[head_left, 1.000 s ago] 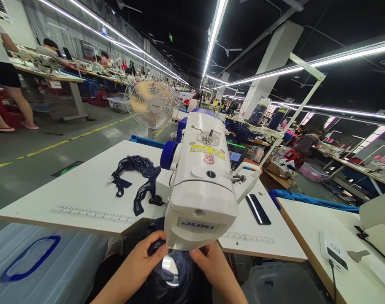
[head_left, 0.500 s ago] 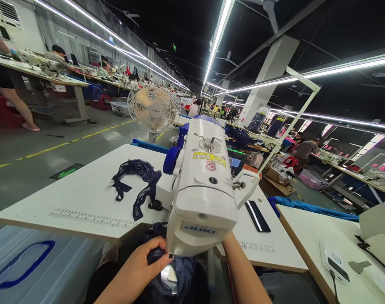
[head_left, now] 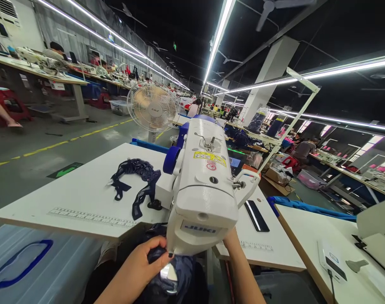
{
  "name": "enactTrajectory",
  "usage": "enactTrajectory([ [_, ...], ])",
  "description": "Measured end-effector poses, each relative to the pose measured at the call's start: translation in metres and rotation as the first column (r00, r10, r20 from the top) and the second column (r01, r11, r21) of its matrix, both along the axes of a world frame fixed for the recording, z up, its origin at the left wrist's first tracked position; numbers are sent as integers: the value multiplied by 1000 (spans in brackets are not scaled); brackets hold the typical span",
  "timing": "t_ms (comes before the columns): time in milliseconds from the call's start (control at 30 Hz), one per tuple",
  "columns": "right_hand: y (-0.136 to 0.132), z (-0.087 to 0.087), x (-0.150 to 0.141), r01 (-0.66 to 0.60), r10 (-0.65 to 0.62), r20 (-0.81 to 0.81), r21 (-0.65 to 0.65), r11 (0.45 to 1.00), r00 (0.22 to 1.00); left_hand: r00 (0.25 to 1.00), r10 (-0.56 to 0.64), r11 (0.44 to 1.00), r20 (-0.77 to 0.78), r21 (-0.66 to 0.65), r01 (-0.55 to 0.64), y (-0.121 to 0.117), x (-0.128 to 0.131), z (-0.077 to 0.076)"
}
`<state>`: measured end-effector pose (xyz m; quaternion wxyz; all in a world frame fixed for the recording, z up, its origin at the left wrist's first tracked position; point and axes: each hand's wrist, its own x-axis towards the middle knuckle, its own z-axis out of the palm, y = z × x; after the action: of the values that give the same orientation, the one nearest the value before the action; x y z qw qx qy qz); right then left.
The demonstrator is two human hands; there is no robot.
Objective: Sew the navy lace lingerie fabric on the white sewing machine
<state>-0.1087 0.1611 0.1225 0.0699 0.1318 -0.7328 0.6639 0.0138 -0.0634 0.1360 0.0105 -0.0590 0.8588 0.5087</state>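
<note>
Bunched dark navy fabric (head_left: 184, 270) hangs over the near edge of a white sewing machine (head_left: 208, 198), below its head. My left hand (head_left: 148, 259) grips this fabric at the left of the machine head, thumb and fingers closed on it. A shiny pale patch (head_left: 169, 272) shows among the folds. My right hand (head_left: 231, 240) reaches behind the machine head from the right; its fingers are hidden there. More dark navy strips (head_left: 135, 173) lie in a loose curve on the white table (head_left: 85, 185), left of the machine.
A dark phone (head_left: 256, 216) lies right of the machine. Beyond the table stands a fan (head_left: 153, 107). A translucent bin (head_left: 69, 261) sits at lower left. On the neighbouring table (head_left: 300, 223) are a white device (head_left: 332, 259) and its cable. Other people work at machines further back.
At far left, a walking person has moved mostly out of view, leaving only a lower leg and foot. My hands keep nearly the same places; the view has shifted slightly.
</note>
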Motion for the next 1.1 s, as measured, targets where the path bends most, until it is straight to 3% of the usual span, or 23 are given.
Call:
enactTrajectory([
  [133, -3, -13, 44, -168, 232, 213, -280, 945, 949, 999, 35, 999, -18, -9, -36, 2, -1, -3],
  [200, -8, -19, 63, -206, 296, 240, -341, 917, 924, 999, 36, 999, -29, -2, -36, 4, -2, -4],
  [433, -24, -26, 86, -172, 194, 146, -150, 973, 970, 999, 38, 997, -26, 70, -36, 7, 2, -2],
  [567, -27, -28, 90, -158, 156, 131, 9, 987, 979, 999, 17, 1000, 31, -11, -17, 9, 2, -3],
  [667, -27, -29, 91, -90, 93, -11, 159, 983, 996, 996, 79, 991, 37, -110, -74, 11, 0, -5],
  [733, -27, -29, 92, -15, 61, -171, 261, 965, 983, 997, 79, 991, 10, -108, -77, 13, 0, -7],
  [833, -27, -30, 93, 119, 52, -422, 367, 923, 905, 997, 68, 997, -22, -46, -69, 14, 1, -13],
  [933, -27, -31, 93, 233, 111, -644, 425, 875, 757, 992, 116, 992, -38, 46, -114, 12, 1, -20],
  [1100, -30, -21, 93, 322, 192, -763, 467, 823, 617, 984, 172, 979, -38, 115, -167, 11, 1, -25],
])
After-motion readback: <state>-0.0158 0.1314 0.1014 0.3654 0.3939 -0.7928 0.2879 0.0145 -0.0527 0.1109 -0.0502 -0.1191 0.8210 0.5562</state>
